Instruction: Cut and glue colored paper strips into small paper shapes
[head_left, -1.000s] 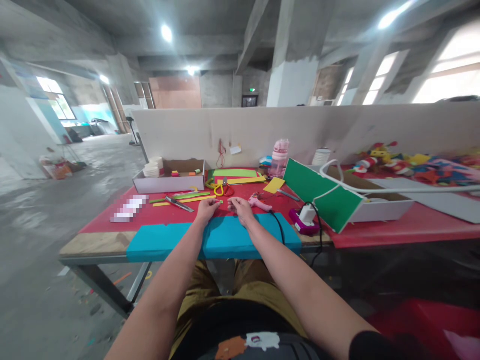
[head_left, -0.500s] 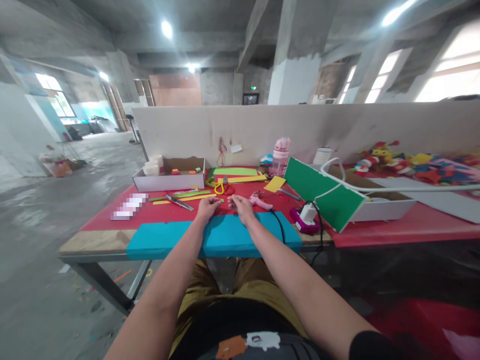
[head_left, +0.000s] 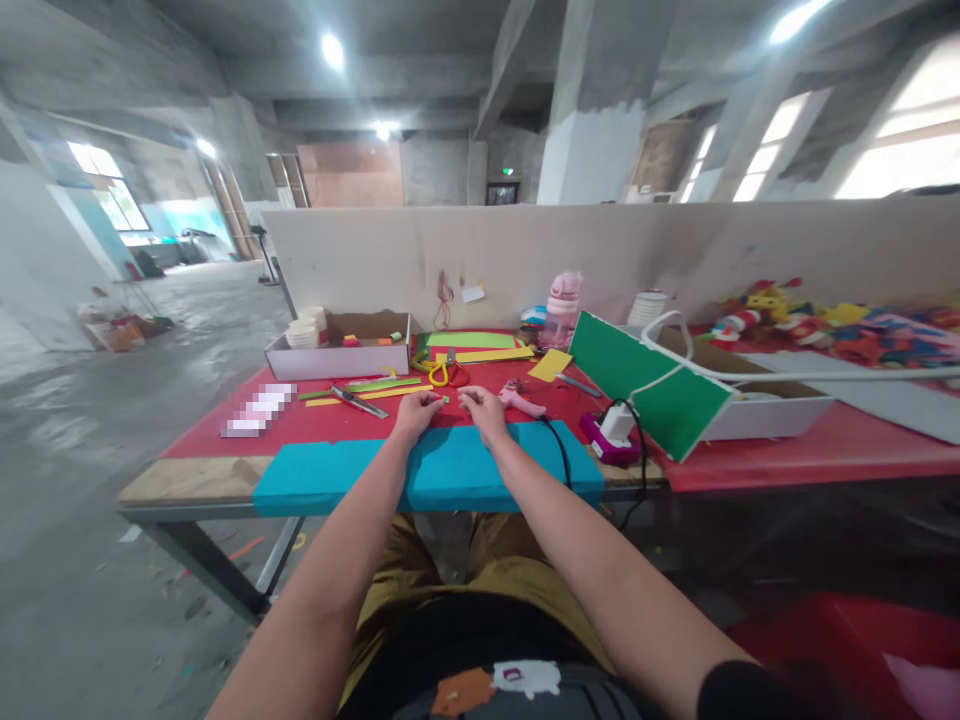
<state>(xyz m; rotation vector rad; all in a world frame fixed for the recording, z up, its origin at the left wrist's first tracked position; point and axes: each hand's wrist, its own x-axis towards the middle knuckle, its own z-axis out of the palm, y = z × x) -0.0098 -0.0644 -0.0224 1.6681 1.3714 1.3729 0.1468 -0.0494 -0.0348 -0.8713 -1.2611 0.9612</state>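
One small green piece (head_left: 446, 400) sits pinched at left hand (head_left: 418, 411) fingertips, over counter (head_left: 330, 426). Right hand (head_left: 484, 412) near; cannot tell if gripping. Risks: slight pinch slip drops piece; cord (head_left: 558, 447) snag drags glue gun (head_left: 523, 403).

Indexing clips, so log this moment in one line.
left hand: holds small green piece | right hand: beside it, grip unclear | nearby: pink glue gun, utility knife

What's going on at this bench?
A person sits at a red-covered table, the left hand pinching a small green piece. The right hand is raised close by, fingertips together; whether it holds anything is too small to tell. A pink glue gun lies just right of the hands, with scissors and a cutter beyond and to the left.
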